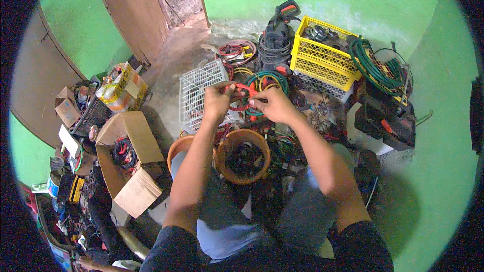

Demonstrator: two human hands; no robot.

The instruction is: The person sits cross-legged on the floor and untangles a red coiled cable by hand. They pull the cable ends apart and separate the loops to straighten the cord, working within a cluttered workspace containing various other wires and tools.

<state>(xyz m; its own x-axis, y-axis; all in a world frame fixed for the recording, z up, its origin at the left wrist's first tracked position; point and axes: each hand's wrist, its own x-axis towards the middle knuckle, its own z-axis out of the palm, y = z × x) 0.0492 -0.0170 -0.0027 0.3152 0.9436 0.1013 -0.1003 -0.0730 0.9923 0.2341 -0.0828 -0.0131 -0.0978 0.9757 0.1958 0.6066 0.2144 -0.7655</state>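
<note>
Between my two hands is a loop of red cable (244, 87), held up over the cluttered floor. My left hand (221, 100) grips the loop's left side with fingers and thumb. On its right side, my right hand (270, 102) pinches the cable near the fingertips. A white wire-grid plastic basket (196, 90) lies behind and left of my left hand. Coils of green and yellow cable (278, 77) rest on the floor beyond the hands. Nearer to me, below the hands, stands an orange-brown round tub (245, 136) with small dark pieces inside.
Yellow plastic crates (325, 60) and a black pressure washer (278, 37) stand near the green wall. A black toolbox (389, 124) and green hose coils (378, 68) are at right. An open cardboard box (147, 139) holds dark cables at left. Someone's hand (87, 262) shows lower left.
</note>
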